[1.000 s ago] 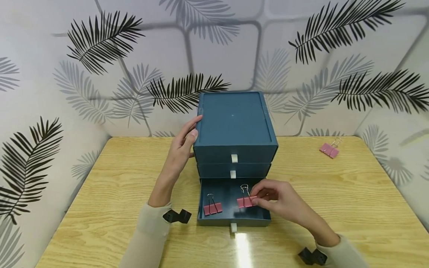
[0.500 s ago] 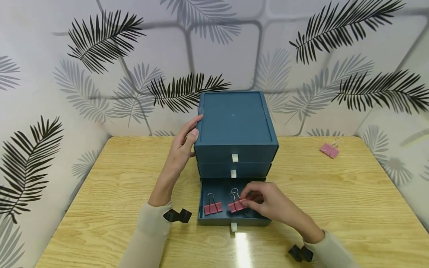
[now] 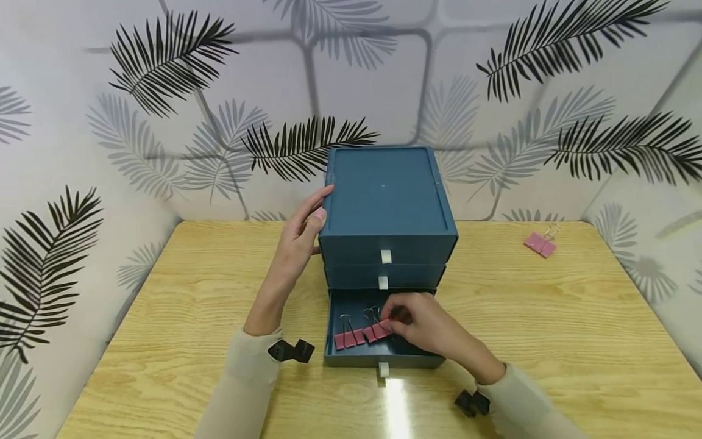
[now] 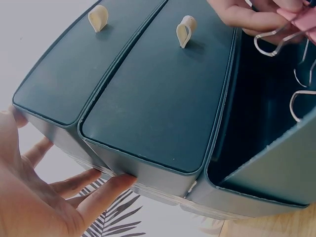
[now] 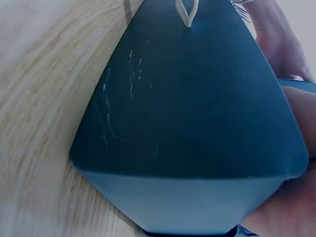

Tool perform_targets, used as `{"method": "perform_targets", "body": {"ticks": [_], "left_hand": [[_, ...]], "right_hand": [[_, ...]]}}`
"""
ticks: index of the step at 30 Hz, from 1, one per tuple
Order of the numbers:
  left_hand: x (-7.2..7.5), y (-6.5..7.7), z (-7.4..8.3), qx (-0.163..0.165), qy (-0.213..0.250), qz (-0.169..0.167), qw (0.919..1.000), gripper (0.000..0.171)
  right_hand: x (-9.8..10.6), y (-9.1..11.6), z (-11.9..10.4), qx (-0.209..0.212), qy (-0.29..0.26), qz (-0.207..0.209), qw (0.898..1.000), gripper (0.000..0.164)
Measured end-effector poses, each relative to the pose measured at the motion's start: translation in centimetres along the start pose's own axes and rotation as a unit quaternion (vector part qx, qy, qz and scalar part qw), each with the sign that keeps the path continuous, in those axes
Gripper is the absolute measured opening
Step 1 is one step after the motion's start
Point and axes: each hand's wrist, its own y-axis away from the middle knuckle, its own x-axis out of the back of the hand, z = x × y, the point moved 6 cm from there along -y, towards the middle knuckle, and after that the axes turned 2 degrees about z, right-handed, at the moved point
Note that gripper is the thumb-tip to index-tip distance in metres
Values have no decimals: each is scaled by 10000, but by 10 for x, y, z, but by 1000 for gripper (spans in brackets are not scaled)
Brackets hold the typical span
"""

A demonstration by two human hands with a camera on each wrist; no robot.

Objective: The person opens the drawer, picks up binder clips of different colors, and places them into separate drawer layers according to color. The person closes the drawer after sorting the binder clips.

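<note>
A blue three-drawer box (image 3: 388, 198) stands on the table with its bottom drawer (image 3: 351, 361) pulled out. My left hand (image 3: 293, 247) rests against the box's left side, its fingers extended along the wall in the left wrist view. Inside the open drawer, my right hand (image 3: 425, 323) pinches a pink binder clip (image 3: 375, 332) by its right end between thumb and fingers. A second pink binder clip (image 3: 349, 339) lies to its left, their ends close together, wire handles pointing toward the back. In the right wrist view, the drawer front (image 5: 187, 108) hides the held clip.
Another pink binder clip (image 3: 540, 244) lies at the back right of the wooden table (image 3: 548, 317). The upper two drawers are closed, each with a white pull tab (image 3: 386, 256). A leaf-patterned wall (image 3: 373, 79) rises behind the table.
My right hand has moved left with the pink binder clip, bringing it up beside the clip at the drawer's left. The left hand has stayed against the box.
</note>
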Motion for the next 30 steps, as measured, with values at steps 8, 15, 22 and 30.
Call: {"method": "perform_targets", "body": {"ticks": [8, 15, 22, 30], "left_hand": [[-1, -1, 3, -1, -14, -8, 10000, 48], [0, 0, 2, -9, 13, -13, 10000, 49], [1, 0, 2, -20, -18, -1, 10000, 48], [1, 0, 0, -5, 16, -32, 10000, 48]], "right_hand": [[-3, -5, 2, -129, 212, -17, 9997, 10], [-6, -7, 2, -114, 422, -50, 9990, 8], [-9, -9, 2, -249, 784, -34, 9966, 8], [0, -3, -4, -227, 762, 178, 9967, 13]]}}
